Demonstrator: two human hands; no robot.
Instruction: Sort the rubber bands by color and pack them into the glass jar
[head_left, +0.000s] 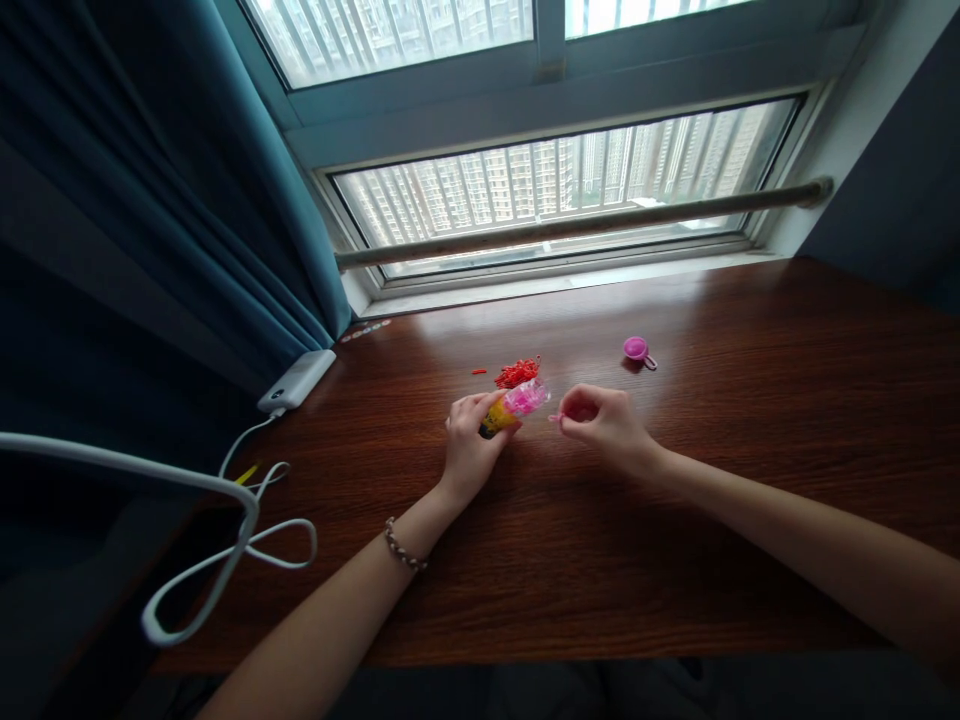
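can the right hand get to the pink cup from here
Probably yes: the pink cup sits on the table just beyond the right hand, with nothing visible between them. That hand pinches a small pink piece, though, which may hinder grasping.

1. Packet (pixel 514 406) is showing pink, yellow, black.
2. Small piece (pixel 554 418) is showing pink.
3. Stick pile (pixel 517 374) is showing red.
4. Scoop (pixel 636 349) is showing magenta-pink.
5. Desk (pixel 675 570) is showing red-brown wood grain.
6. Curtain (pixel 225 180) is showing blue.
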